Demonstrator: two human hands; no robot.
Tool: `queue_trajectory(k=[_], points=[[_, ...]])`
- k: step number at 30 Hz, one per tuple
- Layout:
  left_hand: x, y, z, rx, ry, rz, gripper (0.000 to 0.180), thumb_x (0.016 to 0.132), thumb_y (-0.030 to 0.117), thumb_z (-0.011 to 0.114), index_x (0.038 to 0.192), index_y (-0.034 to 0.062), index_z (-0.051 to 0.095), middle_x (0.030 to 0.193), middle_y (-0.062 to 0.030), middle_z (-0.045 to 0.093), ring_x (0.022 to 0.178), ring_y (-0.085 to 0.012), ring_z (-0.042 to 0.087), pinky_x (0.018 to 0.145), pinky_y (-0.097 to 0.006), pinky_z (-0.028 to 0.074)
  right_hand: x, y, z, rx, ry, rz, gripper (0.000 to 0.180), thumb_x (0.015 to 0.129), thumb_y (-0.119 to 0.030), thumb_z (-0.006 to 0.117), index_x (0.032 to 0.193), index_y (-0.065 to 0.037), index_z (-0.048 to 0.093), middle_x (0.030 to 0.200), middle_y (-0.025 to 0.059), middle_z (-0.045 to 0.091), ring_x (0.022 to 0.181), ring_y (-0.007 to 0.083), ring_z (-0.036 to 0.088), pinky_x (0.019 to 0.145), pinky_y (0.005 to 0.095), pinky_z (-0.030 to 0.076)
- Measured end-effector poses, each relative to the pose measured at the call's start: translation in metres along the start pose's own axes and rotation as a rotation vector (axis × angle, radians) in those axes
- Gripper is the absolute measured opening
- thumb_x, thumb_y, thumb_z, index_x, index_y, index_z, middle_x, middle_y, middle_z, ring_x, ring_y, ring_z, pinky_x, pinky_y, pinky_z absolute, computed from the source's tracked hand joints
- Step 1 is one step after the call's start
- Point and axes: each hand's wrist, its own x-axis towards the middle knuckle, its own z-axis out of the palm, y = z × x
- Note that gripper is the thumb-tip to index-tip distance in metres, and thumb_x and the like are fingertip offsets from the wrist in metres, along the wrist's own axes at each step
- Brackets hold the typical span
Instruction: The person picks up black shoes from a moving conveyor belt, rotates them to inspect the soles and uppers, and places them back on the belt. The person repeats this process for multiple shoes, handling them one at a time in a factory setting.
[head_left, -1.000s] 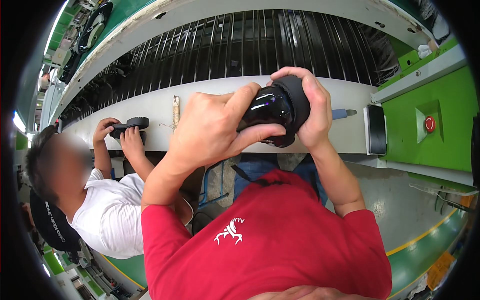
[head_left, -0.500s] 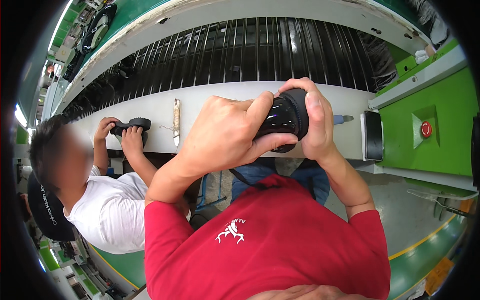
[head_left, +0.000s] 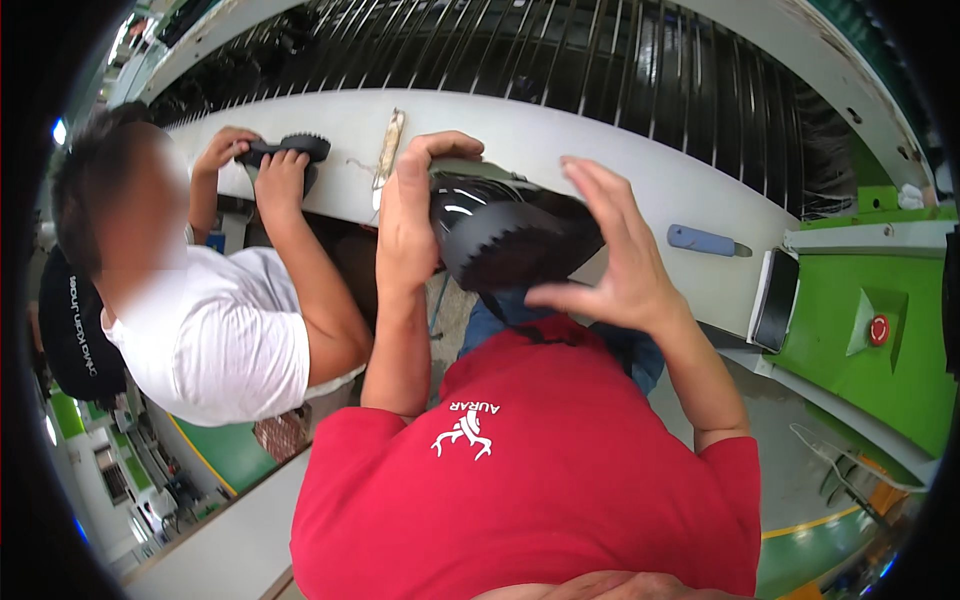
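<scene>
A black shoe (head_left: 520,235) with a glossy upper and a matt, toothed sole edge is held over the near side of the white work surface (head_left: 560,135). My left hand (head_left: 410,215) is closed round one end of it, fingers over the far side. At its other end my right hand (head_left: 620,265) is open, thumb and fingers spread apart. Whether its fingertips touch the shoe I cannot tell. A blue-handled knife-like tool (head_left: 703,240) lies to the right of my right hand. Left of my left hand lies a slim tool wrapped in pale material (head_left: 388,155).
A person in a white shirt (head_left: 245,330) sits to my left, hands on another black shoe or sole (head_left: 290,150). Beyond the surface run dark metal rollers (head_left: 560,60). On the right are a dark flat device (head_left: 775,298) and a green panel with a red button (head_left: 878,330).
The shoe has been turned, its toothed sole edge now facing me. My left hand has shifted to its left end, and my right hand has opened from its grip. The view has tilted.
</scene>
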Motion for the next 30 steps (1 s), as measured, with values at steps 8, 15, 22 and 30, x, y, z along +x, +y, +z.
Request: queue_trajectory(k=[8,15,22,30], points=[[-0.027,-0.044,-0.026,-0.206,-0.255,-0.038,0.130,0.065,0.049,0.105,0.167,-0.0002,0.041,0.172,-0.0223,0.042,0.161,-0.0368,0.041,0.130,-0.047,0.037,-0.020,0.049,-0.001,-0.176,0.043,0.051,0.093,0.058,-0.012,0.105,0.140,-0.015,0.061,0.127,0.0104,0.072,0.111,0.0323,0.073,0.095,0.0417,0.061],[-0.050,-0.089,-0.012,0.258,-0.229,0.075,0.106,0.061,0.037,0.108,0.153,0.0060,0.065,0.162,-0.0184,0.048,0.147,-0.0348,0.055,0.123,-0.044,0.047,-0.023,0.045,-0.013,-0.373,-0.096,-0.065,0.053,0.070,-0.017,0.098,0.120,-0.020,0.082,0.138,0.0057,0.071,0.125,0.0326,0.067,0.109,0.0494,0.048],[-0.059,-0.091,-0.009,0.174,-0.197,0.101,0.093,0.064,0.034,0.105,0.147,0.0073,0.074,0.164,-0.0180,0.050,0.148,-0.0325,0.054,0.121,-0.045,0.046,-0.023,0.043,0.000,-0.357,-0.058,-0.077,0.043,0.070,-0.021,0.099,0.111,-0.023,0.085,0.132,0.0007,0.076,0.127,0.0289,0.068,0.115,0.0522,0.041],[-0.049,-0.084,-0.007,0.208,-0.234,0.090,0.093,0.062,0.035,0.106,0.145,0.0058,0.075,0.161,-0.0276,0.047,0.150,-0.0418,0.051,0.125,-0.050,0.039,-0.030,0.038,0.005,-0.380,-0.017,-0.060,0.034,0.070,-0.018,0.098,0.100,-0.022,0.082,0.128,-0.0009,0.077,0.126,0.0265,0.069,0.113,0.0499,0.041]])
